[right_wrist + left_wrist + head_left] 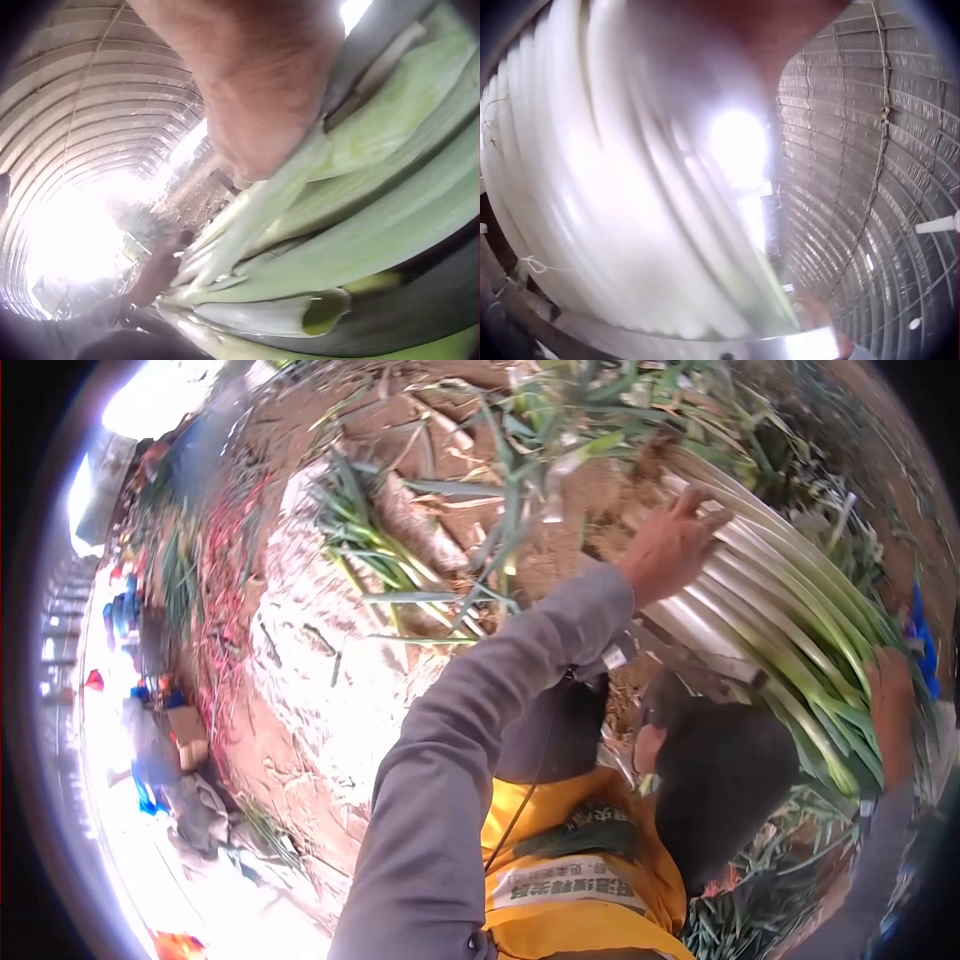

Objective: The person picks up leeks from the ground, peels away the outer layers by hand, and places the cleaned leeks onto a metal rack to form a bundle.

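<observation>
A thick bundle of long green onions [760,590] lies slantwise in the head view, white stems toward the top left and green leaves toward the lower right. My left hand [675,550] rests across the white stems near the root end, its fingers spread over them. In the left wrist view those white stems [607,195] run close together beside the hand. At the leafy end, my right hand [890,700] grips the green leaves. The right wrist view has that hand [255,82] against the broad leaves [360,202], its fingertips hidden.
White sheeting [320,630] covers soil to the left, with loose green onions [385,550] on it. Cut leaves [770,900] litter the ground near my knees. A yellow apron [580,870] covers my lap. Ribbed tunnel roofing [855,150] arches overhead.
</observation>
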Action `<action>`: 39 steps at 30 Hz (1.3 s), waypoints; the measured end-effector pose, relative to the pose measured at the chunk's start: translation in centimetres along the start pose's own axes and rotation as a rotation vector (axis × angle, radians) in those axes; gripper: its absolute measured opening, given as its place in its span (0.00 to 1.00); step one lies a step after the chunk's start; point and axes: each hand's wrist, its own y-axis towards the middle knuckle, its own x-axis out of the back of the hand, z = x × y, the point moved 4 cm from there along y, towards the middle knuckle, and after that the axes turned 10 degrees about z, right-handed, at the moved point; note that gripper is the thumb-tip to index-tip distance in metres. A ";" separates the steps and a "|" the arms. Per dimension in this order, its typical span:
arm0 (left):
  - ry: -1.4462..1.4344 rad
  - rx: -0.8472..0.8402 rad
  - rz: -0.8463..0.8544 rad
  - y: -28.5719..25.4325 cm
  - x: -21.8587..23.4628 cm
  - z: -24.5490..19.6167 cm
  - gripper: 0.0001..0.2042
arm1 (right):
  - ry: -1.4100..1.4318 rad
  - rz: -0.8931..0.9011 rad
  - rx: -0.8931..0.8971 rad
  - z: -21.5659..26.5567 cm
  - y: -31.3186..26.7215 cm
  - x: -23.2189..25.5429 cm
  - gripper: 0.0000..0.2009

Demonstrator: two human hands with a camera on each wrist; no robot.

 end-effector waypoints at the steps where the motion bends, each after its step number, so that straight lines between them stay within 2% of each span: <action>1: 0.012 0.004 -0.034 -1.1 2.2 -1.2 0.17 | 0.003 -0.005 0.023 1.6 0.4 1.0 0.13; 3: -0.043 0.065 -0.045 -4.5 5.7 -0.5 0.16 | 0.102 -0.101 0.006 4.2 0.3 2.5 0.13; 5: -0.215 0.275 -0.032 -9.2 8.9 1.9 0.15 | 0.168 -0.096 0.018 7.4 -0.2 3.6 0.15; 7: -0.121 0.455 -0.187 -16.0 10.8 6.0 0.14 | 0.308 -0.094 -0.048 11.6 -0.4 4.8 0.14; 9: -0.308 0.788 -0.283 -26.4 10.1 13.6 0.14 | 0.260 -0.147 0.029 16.7 -1.0 6.1 0.12; 10: -0.275 0.968 -0.299 -31.4 10.3 15.1 0.14 | 0.208 -0.131 0.102 18.8 -1.4 6.6 0.12; 11: -0.266 1.080 -0.394 -39.0 8.6 19.5 0.15 | 0.154 -0.118 0.172 21.1 -1.4 7.0 0.11; 12: -0.254 1.158 -0.431 -44.6 8.1 20.9 0.16 | 0.131 -0.127 0.239 23.9 -1.3 7.9 0.11; 13: -0.116 1.250 -0.432 -46.8 8.9 19.6 0.15 | 0.132 -0.119 0.249 26.3 -1.0 8.3 0.11; 14: -0.104 1.336 -0.519 -52.6 7.6 22.5 0.14 | 0.212 -0.133 0.318 28.5 -0.8 8.7 0.08; 15: -0.040 1.425 -0.492 -55.3 7.9 22.7 0.13 | 0.294 -0.143 0.382 30.2 -0.7 8.8 0.05; 16: -0.010 1.434 -0.516 -57.1 8.0 22.9 0.13 | 0.348 -0.138 0.455 31.3 -0.4 8.5 0.06; 17: 0.018 1.442 -0.539 -58.8 7.8 23.2 0.12 | 0.348 -0.124 0.455 31.9 -0.1 8.3 0.06; 18: -0.029 1.437 -0.571 -60.1 7.3 23.9 0.14 | 0.428 -0.096 0.486 32.3 0.1 8.0 0.08; 19: -0.040 1.439 -0.564 -58.9 7.0 23.5 0.14 | 0.505 -0.070 0.513 32.5 0.2 7.9 0.09; 20: -0.188 1.419 -0.635 -56.5 6.9 22.4 0.14 | 0.269 -0.064 0.384 32.3 -0.3 7.4 0.13; 21: -0.337 1.394 -0.705 -54.9 6.1 21.7 0.14 | 0.262 -0.054 0.377 32.3 -0.2 7.1 0.13; 22: -0.315 1.338 -0.684 -53.9 5.2 22.3 0.14 | 0.288 0.020 0.398 32.5 0.3 6.4 0.14; 23: -0.128 1.311 -0.645 -52.7 4.4 23.3 0.14 | 0.302 0.048 0.429 32.8 0.7 6.2 0.16; 25: -0.091 1.205 -0.633 -49.5 3.0 23.6 0.18 | 0.333 0.104 0.490 33.4 1.3 5.8 0.18; 27: 0.000 1.225 -0.781 -49.7 0.1 27.3 0.22 | 0.338 0.127 0.457 33.6 1.3 5.1 0.18; 28: 0.137 1.315 -0.715 -49.0 -0.3 27.9 0.22 | 0.341 0.122 0.464 33.8 1.9 5.1 0.18; 29: 0.139 1.318 -0.714 -48.9 0.0 28.6 0.22 | 0.308 0.140 0.527 34.3 2.2 5.5 0.23; 30: 0.008 1.435 -0.739 -49.4 -0.2 29.6 0.22 | 0.272 0.168 0.583 34.7 2.3 5.6 0.29; 31: -0.135 1.556 -0.753 -49.9 -0.9 30.6 0.22 | 0.268 0.190 0.574 34.9 2.4 5.7 0.29; 33: -0.382 1.430 -0.826 -48.1 0.7 28.8 0.19 | 0.313 0.277 0.552 35.0 2.8 5.7 0.29; 35: -0.412 1.435 -0.848 -49.1 0.4 30.9 0.13 | 0.284 0.304 0.522 34.6 2.7 4.8 0.29; 36: -0.411 1.440 -0.841 -49.7 0.5 31.5 0.13 | 0.259 0.326 0.504 34.4 2.6 4.3 0.28; 38: -0.478 1.427 -0.647 -50.7 0.6 32.6 0.11 | 0.261 0.361 0.485 34.2 2.6 3.8 0.28; 39: -0.475 1.434 -0.645 -52.0 0.6 32.9 0.11 | 0.257 0.389 0.469 34.1 2.6 3.7 0.27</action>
